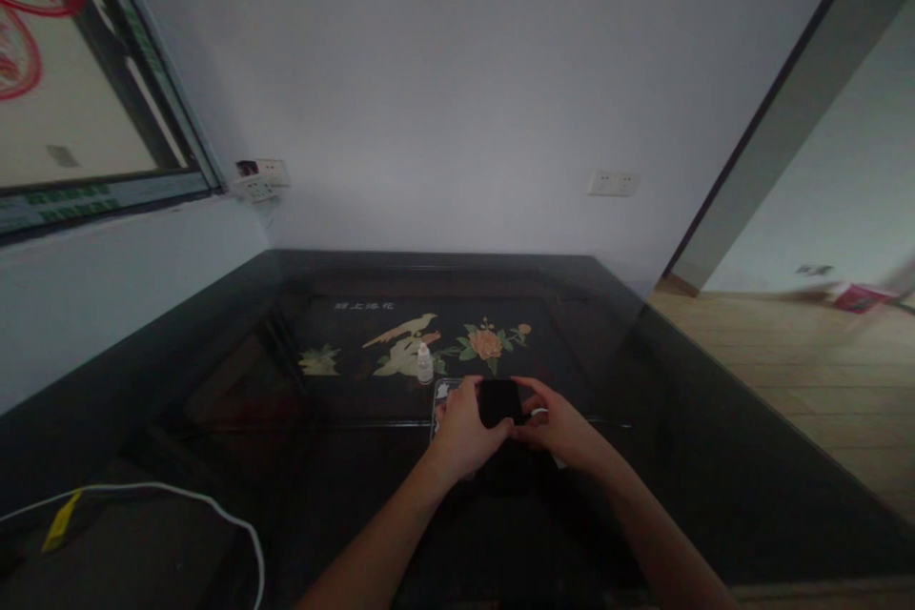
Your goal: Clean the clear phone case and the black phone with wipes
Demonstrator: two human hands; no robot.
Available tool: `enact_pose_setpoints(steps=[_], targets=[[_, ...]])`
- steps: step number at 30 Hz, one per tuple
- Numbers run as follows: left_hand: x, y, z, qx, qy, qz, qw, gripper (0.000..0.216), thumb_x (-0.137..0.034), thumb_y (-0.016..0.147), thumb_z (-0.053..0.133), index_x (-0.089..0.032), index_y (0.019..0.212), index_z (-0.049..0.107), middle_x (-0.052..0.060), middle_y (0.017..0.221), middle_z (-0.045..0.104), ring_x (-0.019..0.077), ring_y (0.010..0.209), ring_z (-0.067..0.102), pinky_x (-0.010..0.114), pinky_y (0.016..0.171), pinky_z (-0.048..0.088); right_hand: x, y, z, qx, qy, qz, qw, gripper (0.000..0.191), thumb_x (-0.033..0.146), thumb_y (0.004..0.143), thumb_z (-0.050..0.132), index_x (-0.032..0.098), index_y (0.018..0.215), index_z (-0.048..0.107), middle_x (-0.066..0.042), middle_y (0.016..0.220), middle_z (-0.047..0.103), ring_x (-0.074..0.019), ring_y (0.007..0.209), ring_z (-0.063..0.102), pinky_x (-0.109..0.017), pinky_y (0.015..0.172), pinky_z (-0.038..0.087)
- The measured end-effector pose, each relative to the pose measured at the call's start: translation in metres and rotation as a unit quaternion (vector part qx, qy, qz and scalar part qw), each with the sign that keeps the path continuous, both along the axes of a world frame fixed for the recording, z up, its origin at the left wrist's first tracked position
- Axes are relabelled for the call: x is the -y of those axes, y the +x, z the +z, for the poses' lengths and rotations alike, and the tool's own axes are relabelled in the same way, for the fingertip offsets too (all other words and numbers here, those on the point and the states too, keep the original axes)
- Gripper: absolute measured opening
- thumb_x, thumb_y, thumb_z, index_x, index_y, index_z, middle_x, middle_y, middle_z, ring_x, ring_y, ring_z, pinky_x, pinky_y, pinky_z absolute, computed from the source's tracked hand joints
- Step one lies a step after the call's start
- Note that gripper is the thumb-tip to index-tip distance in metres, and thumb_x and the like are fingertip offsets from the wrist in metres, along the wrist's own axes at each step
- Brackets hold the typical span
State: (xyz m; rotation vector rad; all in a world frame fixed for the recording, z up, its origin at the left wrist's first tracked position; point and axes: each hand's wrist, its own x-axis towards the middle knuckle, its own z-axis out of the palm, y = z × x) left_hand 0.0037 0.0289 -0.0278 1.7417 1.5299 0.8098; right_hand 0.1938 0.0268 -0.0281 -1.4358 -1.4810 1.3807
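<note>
Both hands meet low in the middle of the head view, around a small black square device with a dark, flat face. My left hand is closed on its left side, with the thumb along the lower edge. At its right side my right hand is closed round a white cable with a dark end close to the device; whether it is plugged in I cannot tell. Partly covered by my left hand lies a flat thing with a pale rim and white patches. A small clear bottle with a white label stands upright just beyond.
The glossy black table bears a bird-and-flower picture. Another white cable with a yellow tag curves across the lower left. Wall sockets sit above the far edge; a window is at left, wooden floor at right.
</note>
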Motion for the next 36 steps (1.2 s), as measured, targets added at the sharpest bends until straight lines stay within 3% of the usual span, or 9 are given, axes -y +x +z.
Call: enact_pose_setpoints(steps=[9, 15, 19, 21, 23, 25, 28, 32, 36], targets=[[0.007, 0.001, 0.003, -0.112, 0.031, -0.037, 0.993, 0.084, -0.056, 0.076, 0.067, -0.015, 0.146, 0.045, 0.021, 0.145, 0.052, 0.0413, 0.136, 0.043, 0.052, 0.113, 0.027, -0.009, 0.003, -0.008, 0.021, -0.015, -0.002, 1.0, 0.08, 0.017, 0.066, 0.083, 0.023, 0.137, 0.049, 0.0, 0.093, 0.065, -0.0129, 0.066, 0.064, -0.024, 0.054, 0.053], [0.011, -0.004, 0.003, -0.125, 0.07, -0.052, 0.988, 0.12, -0.079, 0.053, 0.077, -0.014, 0.149, 0.043, 0.023, 0.145, 0.047, 0.0439, 0.134, 0.041, 0.053, 0.113, 0.027, -0.012, 0.002, -0.005, 0.035, -0.014, 0.0, 0.999, 0.082, 0.016, 0.062, 0.087, 0.021, 0.136, 0.051, 0.0, 0.089, 0.064, -0.0141, 0.062, 0.064, -0.025, 0.051, 0.05], [0.016, -0.005, 0.008, -0.145, 0.099, -0.075, 0.982, 0.132, -0.081, 0.041, 0.082, -0.015, 0.149, 0.043, 0.021, 0.144, 0.048, 0.0436, 0.132, 0.042, 0.054, 0.112, 0.03, -0.011, 0.002, -0.002, 0.022, -0.026, 0.01, 0.999, 0.083, 0.019, 0.061, 0.087, 0.021, 0.136, 0.052, -0.001, 0.091, 0.064, -0.0159, 0.066, 0.066, -0.027, 0.054, 0.052], [0.017, -0.004, 0.011, -0.156, 0.109, -0.082, 0.978, 0.126, -0.082, 0.047, 0.08, -0.016, 0.148, 0.044, 0.021, 0.144, 0.049, 0.0428, 0.132, 0.043, 0.053, 0.11, 0.033, -0.011, 0.003, -0.002, 0.032, -0.02, 0.013, 0.999, 0.081, 0.018, 0.061, 0.087, 0.022, 0.134, 0.053, -0.001, 0.091, 0.064, -0.0158, 0.068, 0.066, -0.026, 0.055, 0.051], [0.015, -0.004, 0.016, -0.178, 0.125, -0.054, 0.975, 0.102, -0.08, 0.068, 0.069, -0.016, 0.144, 0.048, 0.02, 0.142, 0.051, 0.04, 0.131, 0.045, 0.051, 0.109, 0.035, -0.012, 0.005, -0.004, 0.042, -0.003, 0.017, 0.999, 0.08, 0.018, 0.061, 0.087, 0.022, 0.133, 0.053, 0.0, 0.088, 0.065, -0.0151, 0.067, 0.066, -0.024, 0.056, 0.049], [0.012, -0.007, 0.02, -0.221, 0.134, -0.005, 0.966, 0.065, -0.064, 0.093, 0.05, -0.014, 0.135, 0.055, 0.019, 0.134, 0.056, 0.0358, 0.126, 0.05, 0.048, 0.106, 0.038, -0.013, 0.007, -0.006, 0.04, 0.007, 0.02, 0.999, 0.081, 0.02, 0.061, 0.087, 0.021, 0.134, 0.052, 0.001, 0.087, 0.065, -0.0151, 0.067, 0.066, -0.025, 0.057, 0.048], [0.007, -0.016, 0.028, -0.308, 0.09, 0.047, 0.946, 0.036, -0.035, 0.101, 0.04, -0.012, 0.12, 0.061, 0.019, 0.119, 0.063, 0.032, 0.115, 0.059, 0.042, 0.093, 0.048, -0.014, 0.008, -0.01, 0.017, 0.002, 0.023, 1.0, 0.085, 0.022, 0.06, 0.089, 0.022, 0.136, 0.051, 0.0, 0.089, 0.066, -0.0165, 0.071, 0.068, -0.027, 0.062, 0.05], [0.005, -0.032, 0.035, -0.378, 0.023, 0.077, 0.922, 0.032, -0.028, 0.099, 0.044, -0.01, 0.121, 0.059, 0.021, 0.115, 0.066, 0.0328, 0.102, 0.069, 0.037, 0.079, 0.054, -0.014, 0.009, -0.013, 0.007, 0.014, 0.021, 1.0, 0.085, 0.023, 0.059, 0.09, 0.023, 0.135, 0.052, 0.001, 0.089, 0.065, -0.0157, 0.072, 0.067, -0.026, 0.064, 0.05], [0.002, -0.043, 0.035, -0.39, -0.03, 0.067, 0.918, 0.036, -0.029, 0.101, 0.04, -0.007, 0.123, 0.057, 0.022, 0.102, 0.071, 0.0354, 0.096, 0.073, 0.042, 0.079, 0.056, -0.014, 0.008, -0.014, -0.016, 0.004, 0.02, 1.0, 0.085, 0.024, 0.059, 0.09, 0.025, 0.135, 0.052, 0.002, 0.089, 0.063, -0.0149, 0.072, 0.066, -0.026, 0.063, 0.051]])
